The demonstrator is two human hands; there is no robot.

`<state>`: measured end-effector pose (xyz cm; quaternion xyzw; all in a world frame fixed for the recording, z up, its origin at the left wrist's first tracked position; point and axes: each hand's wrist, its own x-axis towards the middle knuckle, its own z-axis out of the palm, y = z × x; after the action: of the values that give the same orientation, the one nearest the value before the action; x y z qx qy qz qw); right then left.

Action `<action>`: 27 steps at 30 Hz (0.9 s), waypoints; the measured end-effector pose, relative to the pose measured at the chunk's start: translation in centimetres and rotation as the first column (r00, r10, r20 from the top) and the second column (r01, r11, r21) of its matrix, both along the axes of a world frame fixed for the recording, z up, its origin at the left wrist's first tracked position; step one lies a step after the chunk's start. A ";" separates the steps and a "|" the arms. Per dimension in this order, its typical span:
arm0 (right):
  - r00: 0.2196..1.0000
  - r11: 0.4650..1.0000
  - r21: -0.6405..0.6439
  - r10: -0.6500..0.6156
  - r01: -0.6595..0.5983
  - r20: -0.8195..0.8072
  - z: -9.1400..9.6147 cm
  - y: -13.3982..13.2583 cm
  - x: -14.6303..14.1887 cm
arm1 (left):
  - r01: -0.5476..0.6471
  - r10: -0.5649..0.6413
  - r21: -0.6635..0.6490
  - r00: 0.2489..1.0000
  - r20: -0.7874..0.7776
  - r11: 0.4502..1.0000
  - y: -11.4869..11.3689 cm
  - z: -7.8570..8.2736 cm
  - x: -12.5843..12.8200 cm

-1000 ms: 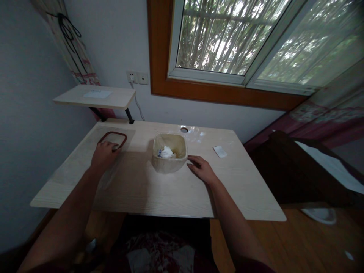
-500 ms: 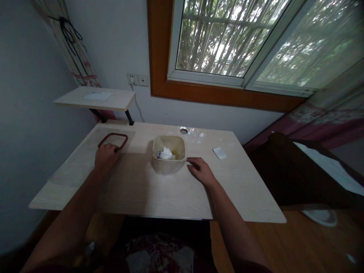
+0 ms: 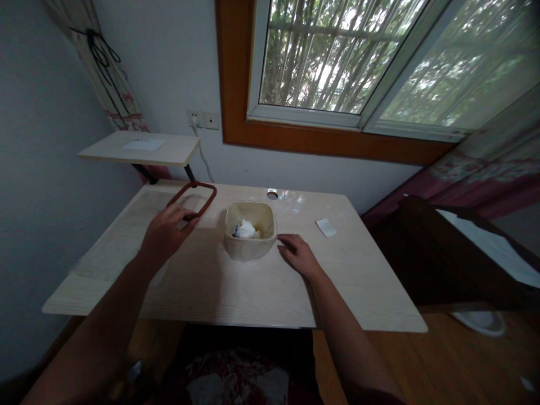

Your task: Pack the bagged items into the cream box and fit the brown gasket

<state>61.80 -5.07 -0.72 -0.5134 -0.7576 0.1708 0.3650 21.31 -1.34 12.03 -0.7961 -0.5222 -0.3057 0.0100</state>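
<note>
My left hand (image 3: 167,229) is closed on the near right side of a reddish-brown, rounded-square rim ring (image 3: 207,201), held raised over the left part of the table. Right of it, a small cream wastebasket (image 3: 248,247) stands upright, with crumpled white tissue (image 3: 247,229) inside. My right hand (image 3: 300,253) rests on the table beside the wastebasket, its fingers stretched toward the right wall; the fingertips appear to touch it. Nothing shows in that hand.
The pale wooden table (image 3: 261,298) has a raised shelf (image 3: 172,147) at back left and a cable hole (image 3: 272,194) at the back. A folded white paper (image 3: 326,227) lies to the right. A translucent sheet (image 3: 105,253) covers the table's left side. Behind are a wall socket (image 3: 202,119) and window.
My left hand has lifted the rim ring off the table's left side and moved it right, toward the wastebasket. My right hand and the wastebasket have stayed in place.
</note>
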 end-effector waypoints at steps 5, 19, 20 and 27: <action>1.000 1.000 -0.001 0.001 -0.001 0.007 0.0 0.0 0.1 | 0.158 -0.157 0.025 0.987 -0.017 0.987 -1.9 3.1 3.7; 0.999 1.000 0.005 0.029 -0.029 0.014 0.3 -0.2 0.1 | 0.323 -0.296 0.107 0.931 -0.213 0.940 -4.4 4.1 15.2; 0.999 1.000 0.006 0.031 -0.031 0.014 0.3 -0.2 0.2 | 0.320 -0.292 0.100 0.929 -0.227 0.942 -4.5 4.0 15.6; 0.999 0.999 0.012 0.037 -0.037 0.016 0.3 -0.1 0.2 | 0.296 -0.264 0.088 0.927 -0.265 0.951 -4.2 3.3 16.9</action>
<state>61.97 -5.22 -0.41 -0.4984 -0.7710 0.1685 0.3589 38.17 -5.52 15.36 -0.8924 -0.3772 -0.2337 0.0825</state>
